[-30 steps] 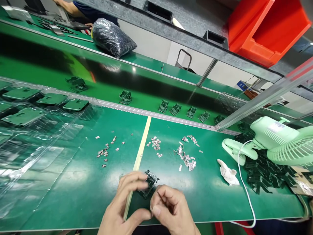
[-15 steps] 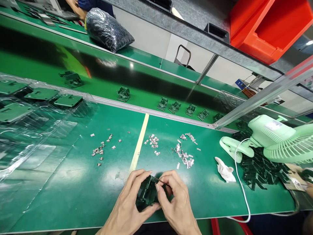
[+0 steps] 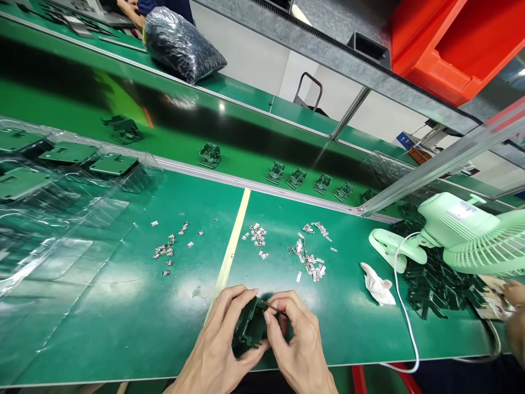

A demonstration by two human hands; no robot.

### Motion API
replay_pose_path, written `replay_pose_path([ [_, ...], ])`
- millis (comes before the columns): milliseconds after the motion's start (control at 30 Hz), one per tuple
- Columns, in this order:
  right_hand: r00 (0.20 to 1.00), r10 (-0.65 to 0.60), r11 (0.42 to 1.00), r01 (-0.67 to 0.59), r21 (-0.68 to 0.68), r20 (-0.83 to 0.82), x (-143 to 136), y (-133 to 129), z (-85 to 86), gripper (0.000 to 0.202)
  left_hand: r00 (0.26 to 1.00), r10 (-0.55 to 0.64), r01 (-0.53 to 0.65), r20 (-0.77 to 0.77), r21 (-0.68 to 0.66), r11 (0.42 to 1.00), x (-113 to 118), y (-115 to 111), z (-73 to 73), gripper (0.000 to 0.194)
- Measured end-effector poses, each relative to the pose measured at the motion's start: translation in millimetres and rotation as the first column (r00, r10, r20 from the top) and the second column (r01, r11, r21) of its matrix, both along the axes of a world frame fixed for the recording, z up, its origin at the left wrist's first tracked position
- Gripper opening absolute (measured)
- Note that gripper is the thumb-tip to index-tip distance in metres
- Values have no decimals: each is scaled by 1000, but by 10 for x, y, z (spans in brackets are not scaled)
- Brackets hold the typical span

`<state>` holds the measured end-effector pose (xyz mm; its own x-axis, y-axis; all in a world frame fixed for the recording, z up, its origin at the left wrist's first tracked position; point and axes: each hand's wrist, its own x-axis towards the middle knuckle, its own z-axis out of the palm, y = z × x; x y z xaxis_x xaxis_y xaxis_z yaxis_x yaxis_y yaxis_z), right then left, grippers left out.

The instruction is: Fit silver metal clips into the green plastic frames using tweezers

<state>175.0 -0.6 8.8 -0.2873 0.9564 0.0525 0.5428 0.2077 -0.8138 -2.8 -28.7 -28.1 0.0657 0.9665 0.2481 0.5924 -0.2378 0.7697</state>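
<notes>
At the bottom centre of the frame, the left hand (image 3: 219, 339) grips a dark green part (image 3: 251, 325) between fingers and thumb, covering its left side and much of its lower edge. The right hand (image 3: 297, 339), just beside it, pinches what is probably a thin dark rod (image 3: 275, 308); its near tip is lost among the fingertips at the part's upper right, so contact there cannot be made out. Small metal pieces (image 3: 314, 268) lie scattered mid-frame, too tiny to read in detail. At the right, a pale green fan (image 3: 459, 219), cut off by the frame edge, hides some of a heap of dark pieces (image 3: 435, 293). A co-worker's hand (image 3: 515, 293) is cropped at the right edge. Upper left, a shiny bag (image 3: 180, 46) blocks part of another person (image 3: 164, 5), and glare blurs the clear plastic trays (image 3: 61, 246).
</notes>
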Motion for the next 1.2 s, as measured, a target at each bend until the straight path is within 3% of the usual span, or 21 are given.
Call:
replay_pose_path([
  [200, 1000, -21, 1000, 21, -10, -18, -2, -8, -17, 14, 999, -22, 21, -32, -6, 1000, 2, -4, -8, 64],
  [533, 999, -36, 996, 32, 88, 41, -8, -28, -49, 13, 999, -30, 31, -24, 35, 999, 12, 6, 60, 60],
  [667, 989, -54, 977, 24, 214, 138, -43, -32, -74, 12, 1000, -10, 10, 11, 40, 999, 49, 5, 16, 62],
  [833, 951, -92, 910, -41, 412, 297, -31, 74, -59, 11, 999, -29, 29, 31, -2, 1000, 70, 18, 6, 87],
  [900, 944, -86, 893, -68, 445, 318, 6, 147, -45, 11, 999, -34, 34, -22, -4, 999, -67, 44, 24, 93],
  [933, 947, -83, 895, -66, 442, 309, 29, 178, -38, 12, 999, 5, -4, -53, 9, 1000, -185, 59, 33, 85],
  [1000, 962, -96, 907, -21, 420, 254, 75, 215, -28, 15, 979, 175, -170, -108, 59, 984, -503, 98, 43, 51],
  [1067, 975, -125, 915, 42, 402, 182, 113, 214, -27, 18, 919, 363, -346, -156, 124, 930, -866, 152, 25, 25],
  [1133, 982, -138, 915, 77, 395, 128, 133, 186, -32, 16, 882, 428, -404, -199, 149, 902, -1176, 219, -22, 16],
  [1200, 988, -125, 918, 82, 388, 87, 129, 144, -32, 11, 879, 421, -396, -223, 149, 906, -1356, 282, -74, 11],
])
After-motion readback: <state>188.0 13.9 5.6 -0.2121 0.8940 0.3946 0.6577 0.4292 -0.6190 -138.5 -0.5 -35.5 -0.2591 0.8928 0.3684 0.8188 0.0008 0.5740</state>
